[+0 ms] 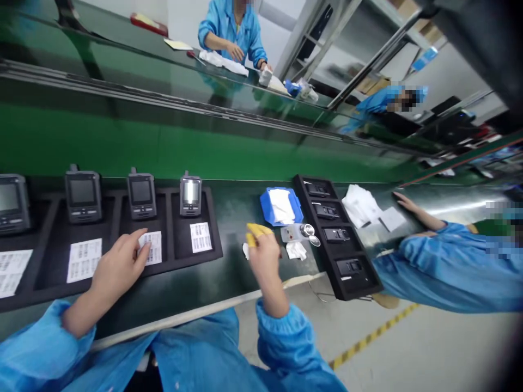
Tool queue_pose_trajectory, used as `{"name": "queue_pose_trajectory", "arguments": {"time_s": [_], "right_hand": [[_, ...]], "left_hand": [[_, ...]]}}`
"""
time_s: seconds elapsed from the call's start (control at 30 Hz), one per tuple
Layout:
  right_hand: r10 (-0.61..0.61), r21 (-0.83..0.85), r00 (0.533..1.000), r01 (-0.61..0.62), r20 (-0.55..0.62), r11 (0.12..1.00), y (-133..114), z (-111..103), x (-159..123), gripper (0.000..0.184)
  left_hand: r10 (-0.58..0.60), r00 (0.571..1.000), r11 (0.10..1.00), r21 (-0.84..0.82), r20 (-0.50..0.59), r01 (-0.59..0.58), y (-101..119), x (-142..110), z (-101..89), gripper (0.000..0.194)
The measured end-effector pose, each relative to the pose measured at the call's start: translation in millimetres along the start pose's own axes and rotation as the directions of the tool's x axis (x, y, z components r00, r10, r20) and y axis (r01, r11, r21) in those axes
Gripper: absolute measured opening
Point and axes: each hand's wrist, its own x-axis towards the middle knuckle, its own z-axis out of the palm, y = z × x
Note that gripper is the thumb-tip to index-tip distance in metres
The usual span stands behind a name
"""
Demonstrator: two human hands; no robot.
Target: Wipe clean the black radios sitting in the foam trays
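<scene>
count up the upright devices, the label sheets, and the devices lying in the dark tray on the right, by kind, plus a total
Upright devices: 4, leftmost cut off by the picture's edge
Label sheets: 4, leftmost also cut off
Lying devices: 4
Total: 12

txt: can't read any | lbls: 4 wht sheets (201,238) w/ barcode-like print, in bays of blk tray (216,228) in front of me, chars too small/blurred | 1 lbl partly behind my L hand (118,267) | handhelds (141,194): can't make out key/housing mkgs
</scene>
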Motion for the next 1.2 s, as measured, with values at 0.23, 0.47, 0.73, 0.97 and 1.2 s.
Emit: {"name": "queue_pose_trajectory", "arguments": {"time_s": [0.23, 0.47, 0.73, 0.97, 1.2], "right_hand": [[0.048, -0.246, 0.997, -0.033, 0.057, 0.969, 82.4, -8.0, -0.7, 0.023], [0.037, -0.444, 0.991, -0.091, -0.129, 0.891, 88.5, -38.8, 18.1, 0.032], [0.043, -0.557, 0.981, -0.142, -0.188, 0.818, 108.5, -95.3, 36.7, 0.026], [-0.457, -0.273, 0.889, 0.441, 0.006, 0.855, 11.4, -15.4, 79.9, 0.030], [-0.669, -0.140, 0.728, 0.686, 0.153, 0.714, -81.1, 83.2, 117.5, 0.040]], "left_hand": [[-0.023, 1.000, 0.999, -0.032, 0.009, 0.023, 3.4, 0.7, 0.7, 0.042], [-0.042, 0.999, 0.996, -0.080, -0.011, 0.041, -0.4, 1.4, 3.9, 0.032], [0.159, 0.983, 0.972, -0.160, -0.091, -0.172, 20.4, -6.5, 9.6, 0.025], [0.387, 0.921, 0.920, -0.078, 0.044, -0.383, 53.8, 5.2, 33.6, 0.032], [0.321, 0.937, 0.946, -0.003, 0.137, -0.323, 57.9, 2.5, 41.1, 0.052]]}}
